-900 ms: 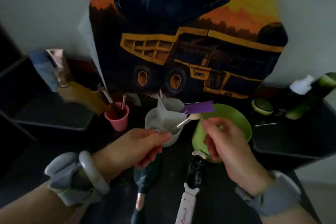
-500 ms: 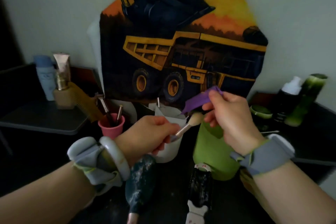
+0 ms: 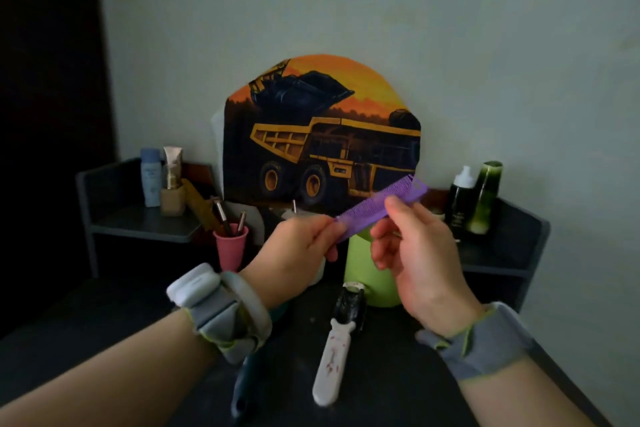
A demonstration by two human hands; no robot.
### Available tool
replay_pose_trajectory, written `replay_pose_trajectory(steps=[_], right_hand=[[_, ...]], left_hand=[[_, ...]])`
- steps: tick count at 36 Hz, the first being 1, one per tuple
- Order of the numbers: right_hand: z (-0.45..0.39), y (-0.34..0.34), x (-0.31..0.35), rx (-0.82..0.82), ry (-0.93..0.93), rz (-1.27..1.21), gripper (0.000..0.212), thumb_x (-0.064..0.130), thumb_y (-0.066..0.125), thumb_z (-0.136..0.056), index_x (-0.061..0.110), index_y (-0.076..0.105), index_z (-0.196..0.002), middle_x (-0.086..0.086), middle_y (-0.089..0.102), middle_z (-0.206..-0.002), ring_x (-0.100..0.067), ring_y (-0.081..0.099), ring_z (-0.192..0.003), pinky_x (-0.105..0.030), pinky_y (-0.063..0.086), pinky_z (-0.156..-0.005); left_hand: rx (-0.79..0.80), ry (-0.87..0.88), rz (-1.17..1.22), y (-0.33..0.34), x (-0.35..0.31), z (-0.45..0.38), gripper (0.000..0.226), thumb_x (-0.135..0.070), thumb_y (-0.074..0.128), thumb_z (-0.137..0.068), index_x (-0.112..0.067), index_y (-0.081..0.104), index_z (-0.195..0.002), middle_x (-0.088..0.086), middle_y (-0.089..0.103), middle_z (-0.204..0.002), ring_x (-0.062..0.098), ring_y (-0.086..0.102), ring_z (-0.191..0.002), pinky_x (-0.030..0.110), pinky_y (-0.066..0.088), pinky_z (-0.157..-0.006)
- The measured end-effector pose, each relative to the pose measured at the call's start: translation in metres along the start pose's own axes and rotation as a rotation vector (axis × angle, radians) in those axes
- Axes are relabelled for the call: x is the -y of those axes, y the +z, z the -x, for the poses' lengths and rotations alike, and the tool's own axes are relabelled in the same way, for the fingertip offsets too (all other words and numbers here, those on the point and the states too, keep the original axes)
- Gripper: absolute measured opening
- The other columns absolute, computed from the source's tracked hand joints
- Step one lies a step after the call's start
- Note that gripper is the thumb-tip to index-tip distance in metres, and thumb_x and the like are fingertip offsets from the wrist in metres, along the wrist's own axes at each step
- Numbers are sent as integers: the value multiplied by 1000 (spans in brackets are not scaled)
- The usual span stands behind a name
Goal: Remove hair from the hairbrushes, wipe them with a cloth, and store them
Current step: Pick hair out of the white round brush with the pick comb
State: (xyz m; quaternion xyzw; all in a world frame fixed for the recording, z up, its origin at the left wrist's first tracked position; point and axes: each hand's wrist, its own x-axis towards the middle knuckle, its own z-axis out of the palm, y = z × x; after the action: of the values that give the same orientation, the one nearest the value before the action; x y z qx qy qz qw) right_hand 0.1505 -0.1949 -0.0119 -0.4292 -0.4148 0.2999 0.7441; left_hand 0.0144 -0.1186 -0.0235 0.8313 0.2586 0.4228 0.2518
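- A white-handled hairbrush lies on the dark table.
- Above it, the left hand pinches one end of a purple comb; the right hand pinches its middle.
- A green cup stands behind them.

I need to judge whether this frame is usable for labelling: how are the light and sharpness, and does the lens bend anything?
Head view: dim overall, the dark table swallows detail; the purple comb and both hands, left hand and right hand, read clearly, slightly soft; no glare; the white-handled brush is legible; wide-angle lens stretches the forearms at the lower edges.
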Motion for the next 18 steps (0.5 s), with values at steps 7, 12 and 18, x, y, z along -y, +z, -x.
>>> replay_pose_trajectory(steps=[7,12,18], right_hand=[[25,10,-36,143,234,122,24,27,57,-94,13,69,-78,-1,49,-46,-12,38,-32,-16,24,-36],[24,-23,-41,6,303,17,26,21,57,-93,9,68,-72,1,46,-43,-11,34,-30,-17,23,-37],[30,-58,-51,-106,319,-64,33,21,55,-95,14,69,-66,1,47,-43,-11,36,-32,-19,25,-36]], left_hand=[[135,-52,5,0,2,37,25,-27,49,-96,-16,64,-80,-7,53,-61,-2,50,-54,11,40,-55],[273,-86,-180,-11,23,68,26,-32,52,-95,-29,58,-69,-7,56,-63,-3,52,-60,9,40,-58],[272,-252,-218,-7,45,83,27,-36,51,-94,-24,63,-73,-6,63,-66,1,57,-62,4,40,-60]])
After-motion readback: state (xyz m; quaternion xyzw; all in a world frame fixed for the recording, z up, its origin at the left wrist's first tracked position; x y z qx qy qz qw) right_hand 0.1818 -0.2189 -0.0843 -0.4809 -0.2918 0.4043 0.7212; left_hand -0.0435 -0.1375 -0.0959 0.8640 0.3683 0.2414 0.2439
